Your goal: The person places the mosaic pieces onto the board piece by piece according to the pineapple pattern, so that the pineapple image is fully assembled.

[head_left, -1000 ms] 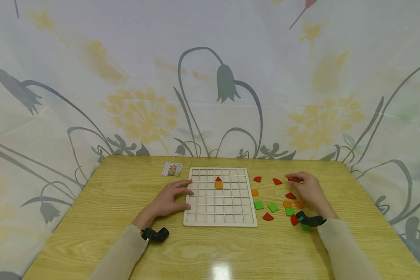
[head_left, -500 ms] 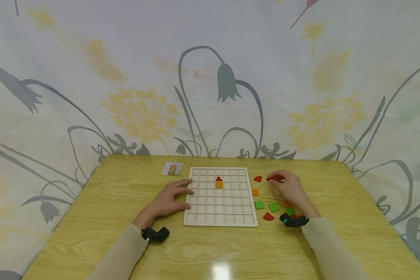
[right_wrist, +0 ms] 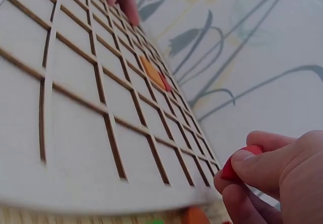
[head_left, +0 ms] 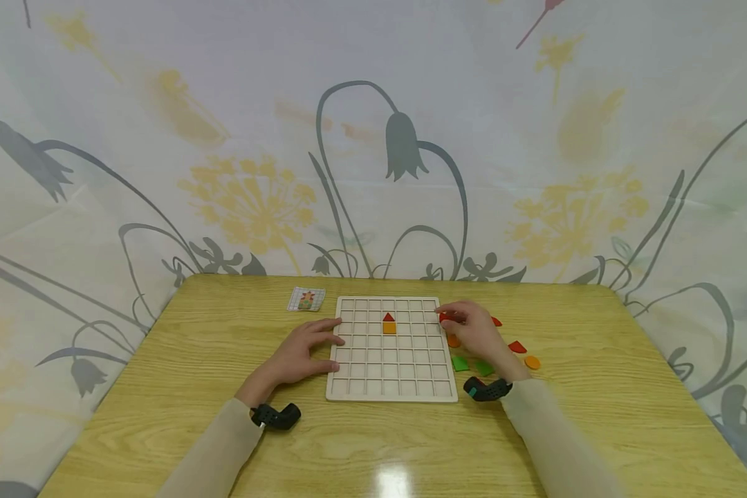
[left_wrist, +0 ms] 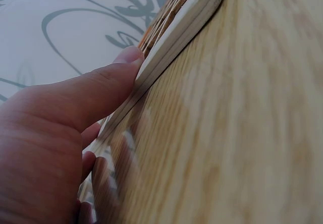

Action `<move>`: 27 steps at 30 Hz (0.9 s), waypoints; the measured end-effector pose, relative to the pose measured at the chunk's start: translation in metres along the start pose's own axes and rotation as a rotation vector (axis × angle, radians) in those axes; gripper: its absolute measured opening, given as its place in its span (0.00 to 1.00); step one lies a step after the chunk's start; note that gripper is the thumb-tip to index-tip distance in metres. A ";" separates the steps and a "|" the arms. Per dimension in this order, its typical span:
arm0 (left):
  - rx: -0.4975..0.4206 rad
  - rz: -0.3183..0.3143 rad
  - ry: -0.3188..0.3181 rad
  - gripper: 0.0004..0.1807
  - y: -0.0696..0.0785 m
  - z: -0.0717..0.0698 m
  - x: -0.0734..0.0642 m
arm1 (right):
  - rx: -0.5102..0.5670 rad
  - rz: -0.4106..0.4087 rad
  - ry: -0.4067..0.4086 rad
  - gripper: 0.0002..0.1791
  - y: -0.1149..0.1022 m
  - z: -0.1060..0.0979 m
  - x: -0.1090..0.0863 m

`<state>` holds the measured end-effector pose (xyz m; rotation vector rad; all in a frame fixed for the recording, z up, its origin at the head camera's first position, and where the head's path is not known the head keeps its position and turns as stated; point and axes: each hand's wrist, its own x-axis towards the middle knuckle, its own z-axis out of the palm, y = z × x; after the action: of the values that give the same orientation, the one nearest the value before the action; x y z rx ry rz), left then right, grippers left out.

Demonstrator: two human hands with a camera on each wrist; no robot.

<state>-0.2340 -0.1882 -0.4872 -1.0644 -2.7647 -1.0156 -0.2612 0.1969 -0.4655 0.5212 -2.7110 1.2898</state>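
Observation:
A pale square grid board (head_left: 373, 391) lies mid-table. In its upper part, an orange square tile (head_left: 389, 328) has a red triangle tile (head_left: 389, 317) directly above it. My left hand (head_left: 295, 354) rests at the board's left edge, fingers spread and relaxed, thumb (left_wrist: 113, 80) against the side. Just off the board's upper right edge, my right hand (head_left: 478, 333) pinches a red tile (right_wrist: 234, 164) between thumb and fingers; the fingers cover much of its shape. The right wrist view shows it raised beside the board's rim.
A small picture card (head_left: 307, 299) with a printed figure lies behind the left hand. Right of the board lie green squares (head_left: 460, 364), an orange disc (head_left: 532, 362) and red fan-shaped tiles (head_left: 517, 347), partly covered by my right hand and forearm. A patterned curtain (head_left: 373, 173) hangs behind the table.
My right hand has moved left from the far right tiles to the board's right edge, carrying the red tile. The left hand and the board have stayed put.

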 end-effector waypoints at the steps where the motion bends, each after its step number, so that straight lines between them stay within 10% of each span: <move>1: 0.000 -0.001 -0.001 0.21 0.000 0.000 0.000 | 0.015 -0.002 0.002 0.11 -0.001 0.004 0.002; 27: 0.024 0.032 0.017 0.21 -0.003 0.002 0.000 | 0.208 0.085 0.007 0.06 -0.023 0.057 0.022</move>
<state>-0.2354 -0.1888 -0.4906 -1.0884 -2.7303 -0.9811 -0.2701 0.1335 -0.4801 0.4220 -2.6349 1.6029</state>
